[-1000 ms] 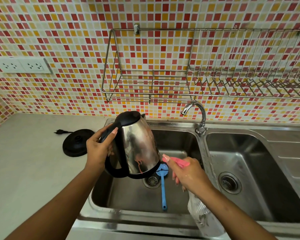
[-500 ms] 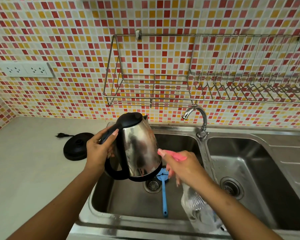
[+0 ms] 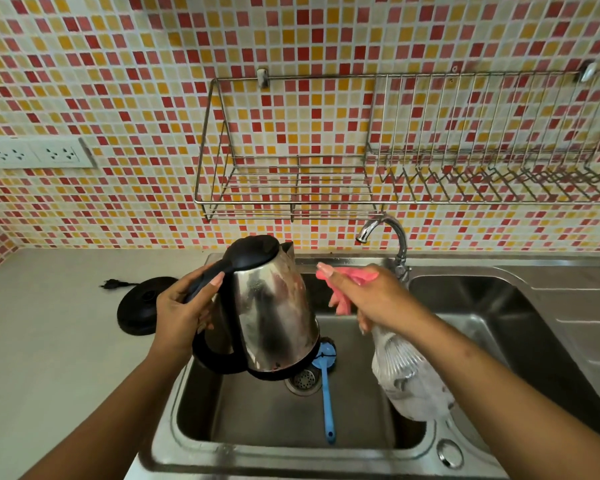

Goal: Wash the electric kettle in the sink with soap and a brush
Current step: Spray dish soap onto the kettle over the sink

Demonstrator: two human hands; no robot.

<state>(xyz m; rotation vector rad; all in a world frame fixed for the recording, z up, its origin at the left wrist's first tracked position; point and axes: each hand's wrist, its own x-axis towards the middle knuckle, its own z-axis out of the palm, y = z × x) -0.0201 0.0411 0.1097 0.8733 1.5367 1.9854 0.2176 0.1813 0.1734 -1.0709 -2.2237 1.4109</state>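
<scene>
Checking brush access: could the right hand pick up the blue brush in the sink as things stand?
Probably not yet: the right hand is shut on the spray bottle. The blue brush handle lies clear on the sink floor, its head partly under the kettle.

A mosaic of small red, pink, orange-yellow and cream tiles [image 3: 125,81] fills the upper half of the frame, broken at far left by a white socket plate [image 3: 37,153]. Silver wire racks [image 3: 291,188] hang at centre and right. Below, a pale grey countertop [image 3: 49,341] carries a black kettle base [image 3: 142,304] at left. At centre, the kettle [image 3: 274,313] shows mirror-bright steel, smudged dark, with a black lid and handle. A pink-triggered spray bottle [image 3: 409,375], clear and ribbed, sits lower right. A blue brush [image 3: 326,393] lies in the dull steel sink [image 3: 257,417].
</scene>
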